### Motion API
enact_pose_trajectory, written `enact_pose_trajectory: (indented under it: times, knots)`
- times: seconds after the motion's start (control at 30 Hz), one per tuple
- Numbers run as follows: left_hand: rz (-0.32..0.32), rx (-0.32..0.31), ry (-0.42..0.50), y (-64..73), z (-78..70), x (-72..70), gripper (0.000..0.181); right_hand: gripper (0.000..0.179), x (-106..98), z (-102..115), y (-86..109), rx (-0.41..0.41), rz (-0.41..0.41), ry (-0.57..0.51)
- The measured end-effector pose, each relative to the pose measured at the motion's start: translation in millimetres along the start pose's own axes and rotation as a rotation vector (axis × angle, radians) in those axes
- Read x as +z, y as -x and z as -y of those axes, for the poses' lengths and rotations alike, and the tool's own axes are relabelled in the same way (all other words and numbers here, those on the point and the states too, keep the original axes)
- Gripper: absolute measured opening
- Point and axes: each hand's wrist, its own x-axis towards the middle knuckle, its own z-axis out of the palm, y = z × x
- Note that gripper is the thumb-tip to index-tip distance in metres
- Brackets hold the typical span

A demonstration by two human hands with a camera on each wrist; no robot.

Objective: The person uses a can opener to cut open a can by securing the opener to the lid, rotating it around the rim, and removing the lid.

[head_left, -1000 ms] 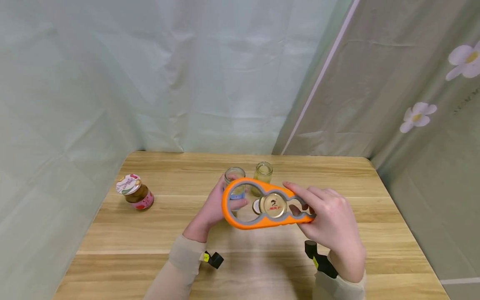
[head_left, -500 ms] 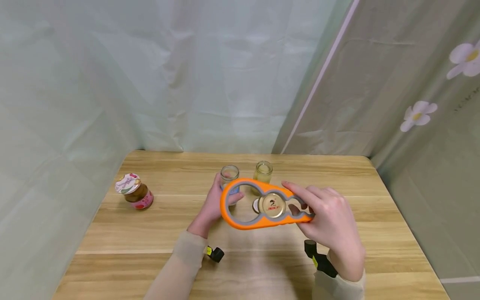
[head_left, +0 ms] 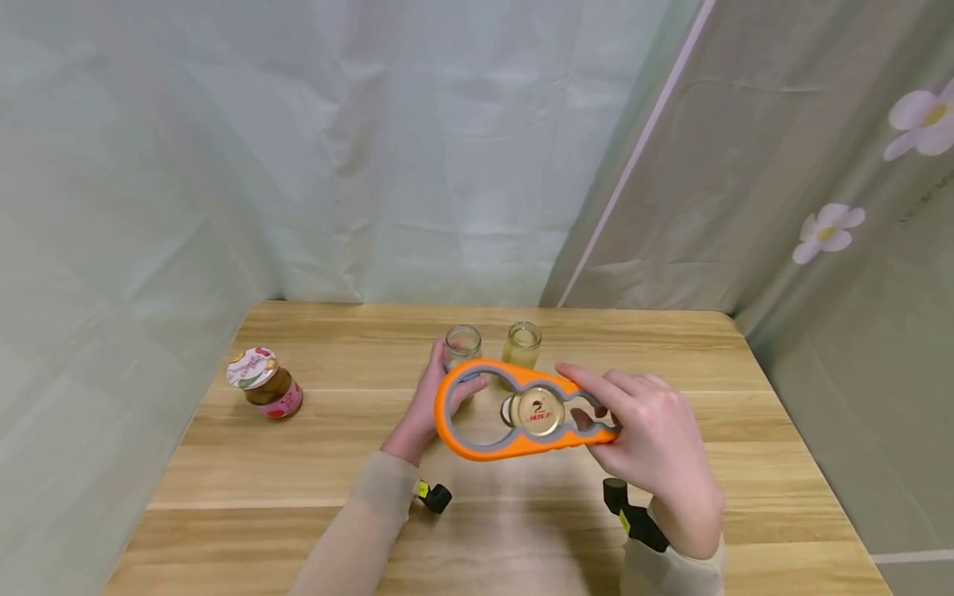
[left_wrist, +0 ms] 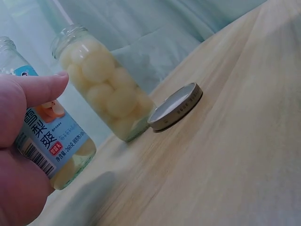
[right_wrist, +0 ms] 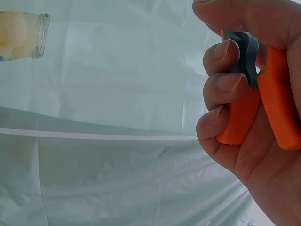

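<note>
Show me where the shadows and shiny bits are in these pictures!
Head view: a soft shadow on the table, lower in the picture than the orange opener; left wrist view: rather dim, with a shadow beside the blue-labelled jar and small bright glints on the other jar; right wrist view: the curtain looks darker below its white stripe.
</note>
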Motion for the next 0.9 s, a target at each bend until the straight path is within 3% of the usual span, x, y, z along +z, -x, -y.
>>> enact_pose_trajectory:
  times: [0.3, 0.63, 0.9]
  knots:
    - [-0.034, 0.054, -0.022, -12.8, 1.6, 1.7, 0.073, 0.044, 1.1, -0.6, -1.6, 0.005, 0.019, 0.020]
    - [-0.047, 0.044, -0.071, -16.6, 9.5, 0.5, 0.077, 0.049, 2.1, -1.0, 0.5, 0.011, 0.033, 0.021]
    - [-0.046, 0.050, -0.071, -19.3, 16.2, 1.5, 0.068, 0.042, 4.5, -1.6, 0.6, 0.001, 0.026, 0.015]
